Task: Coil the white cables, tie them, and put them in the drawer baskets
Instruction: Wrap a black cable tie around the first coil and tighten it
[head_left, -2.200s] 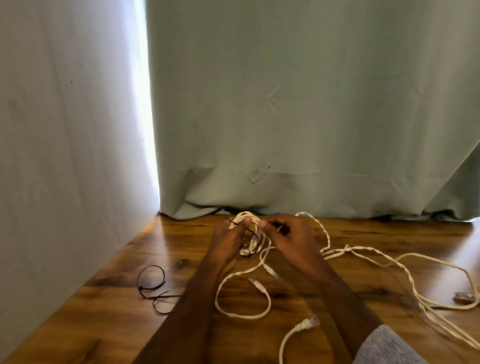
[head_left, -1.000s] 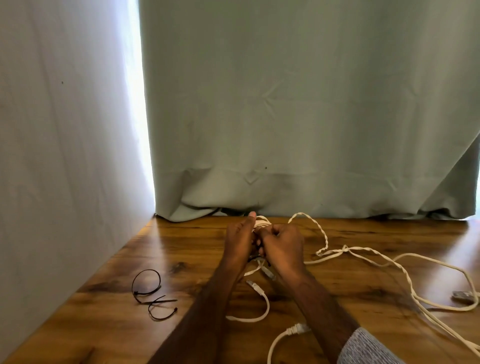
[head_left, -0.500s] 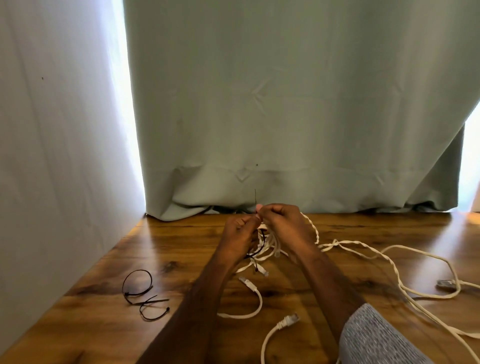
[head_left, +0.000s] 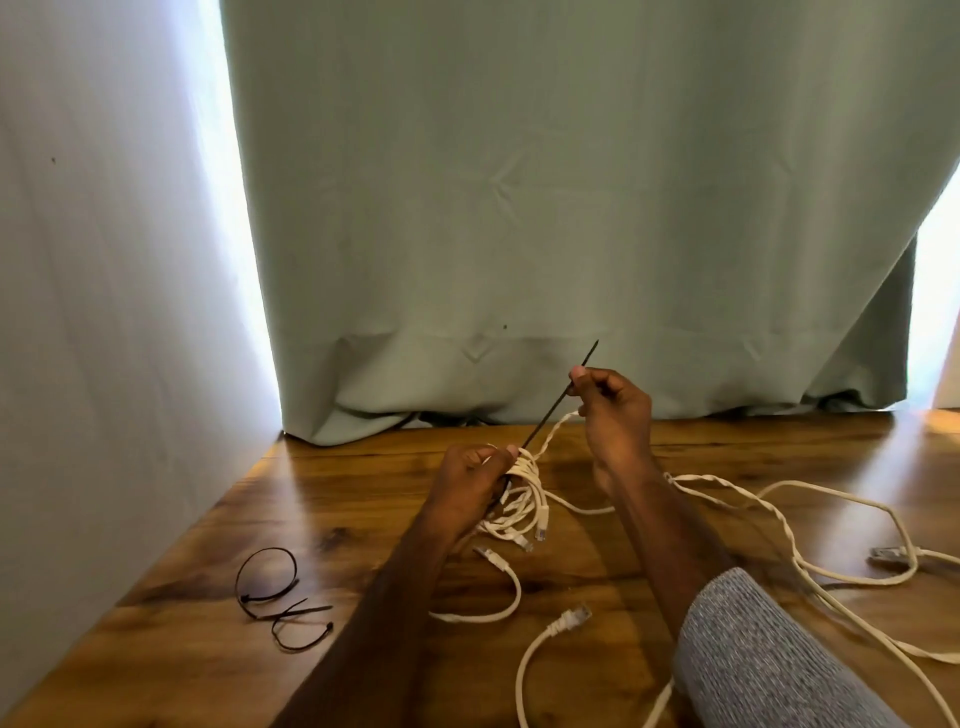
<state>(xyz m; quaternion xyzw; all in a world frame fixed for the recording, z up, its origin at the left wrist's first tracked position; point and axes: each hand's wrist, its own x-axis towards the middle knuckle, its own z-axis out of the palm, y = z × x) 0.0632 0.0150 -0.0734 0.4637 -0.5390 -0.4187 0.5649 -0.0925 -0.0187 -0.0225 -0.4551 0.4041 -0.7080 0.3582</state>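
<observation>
Head view: left hand (head_left: 470, 486) gripping the coiled white cable (head_left: 522, 501) just above the wooden table (head_left: 208, 649). Right hand (head_left: 615, 415) higher, pinching the black zip tie (head_left: 550, 410), its tail stretched straight up from the coil.

Bare wooden table (head_left: 363, 519) lies open left of the hands, up to the wall (head_left: 104, 364). Two looped black zip ties (head_left: 280, 603) sit near left. Loose white cables (head_left: 779, 525) sprawl across the right side; a curtain (head_left: 571, 208) closes off the far edge.
</observation>
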